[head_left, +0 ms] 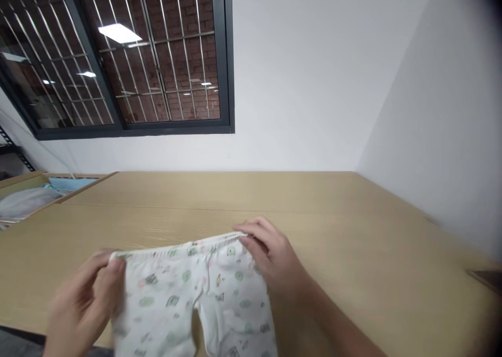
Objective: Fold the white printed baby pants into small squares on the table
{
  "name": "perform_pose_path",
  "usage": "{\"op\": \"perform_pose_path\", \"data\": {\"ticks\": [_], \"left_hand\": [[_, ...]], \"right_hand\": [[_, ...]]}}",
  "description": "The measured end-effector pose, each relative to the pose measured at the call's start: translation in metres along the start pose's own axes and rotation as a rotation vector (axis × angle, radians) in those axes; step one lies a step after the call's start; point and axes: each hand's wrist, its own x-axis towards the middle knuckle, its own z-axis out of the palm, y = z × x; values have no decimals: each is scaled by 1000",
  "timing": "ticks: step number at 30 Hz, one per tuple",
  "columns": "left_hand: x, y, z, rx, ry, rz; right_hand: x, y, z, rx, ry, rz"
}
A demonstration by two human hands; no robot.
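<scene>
A small pair of white baby trousers (188,294) with green and grey printed figures lies spread over the near part of a light wooden table (251,205). Its elastic waistband faces away from me and the two legs run toward the bottom edge. My left hand (84,304) pinches the left corner of the waistband, fingers closed on the cloth. My right hand (269,257) grips the right corner of the waistband, fingers curled over the fabric.
A wooden box or tray (35,192) holding light blue and white cloth sits at the far left. White walls meet at the table's back and right. A barred window (117,59) shows a brick wall outside. A dark object (488,278) lies at the right edge.
</scene>
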Motion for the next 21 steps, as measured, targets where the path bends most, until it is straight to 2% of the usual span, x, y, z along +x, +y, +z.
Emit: {"op": "perform_pose_path", "data": {"ticks": [4, 10, 15, 21], "left_hand": [[33, -10, 50, -118, -98, 47], [49, -38, 123, -84, -266, -61], [57, -63, 176, -9, -391, -71], [64, -83, 229, 107, -516, -40]], "right_hand": [[19, 34, -10, -91, 37, 153], [38, 106, 2, -264, -18, 302], [46, 164, 13, -435, -140, 328], [56, 220, 22, -536, -217, 341]]}}
